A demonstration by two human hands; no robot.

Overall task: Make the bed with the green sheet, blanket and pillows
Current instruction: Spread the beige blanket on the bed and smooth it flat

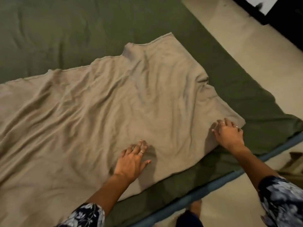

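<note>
A wrinkled tan blanket [98, 112] lies spread over the green sheet [65, 30] that covers the mattress. My left hand [132, 159] rests flat on the blanket near its front edge, fingers spread. My right hand [229, 133] presses on the blanket's near right corner, fingers apart, holding nothing. No pillows are in view.
The mattress's blue edge [213, 185] runs along the front right, low on a pale floor [246, 54]. A dark piece of furniture [278, 18] stands at the top right. My foot [195, 208] is beside the mattress edge. A bit of green cloth [293, 167] lies on the floor at right.
</note>
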